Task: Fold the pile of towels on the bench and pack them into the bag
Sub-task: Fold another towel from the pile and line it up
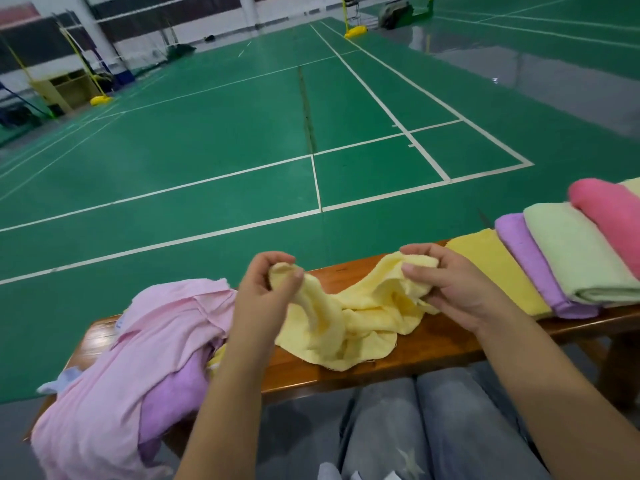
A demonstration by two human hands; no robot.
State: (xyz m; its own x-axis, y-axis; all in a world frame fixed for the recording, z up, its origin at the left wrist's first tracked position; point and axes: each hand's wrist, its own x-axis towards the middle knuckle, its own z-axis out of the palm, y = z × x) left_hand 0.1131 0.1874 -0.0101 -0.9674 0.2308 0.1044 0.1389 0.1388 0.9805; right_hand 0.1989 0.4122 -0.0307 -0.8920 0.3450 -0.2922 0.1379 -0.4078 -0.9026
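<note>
Even, fairly dim indoor light falls from overhead, so my arms throw only faint, soft shadows on the wooden bench (426, 344). Far right, the grey floor (540, 64) shows pale glare from the ceiling lights. The wide lens bends the court lines (384, 109) and stretches the edges. The far wall at left looks soft and smeared, and the near pink cloth (114, 386) is slightly blurred.

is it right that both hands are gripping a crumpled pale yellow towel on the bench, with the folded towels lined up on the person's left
Not quite. In the head view the left hand and right hand do grip the crumpled pale yellow towel on the bench, but the folded towels lie on the person's right; the unfolded pile is on the left.
</note>
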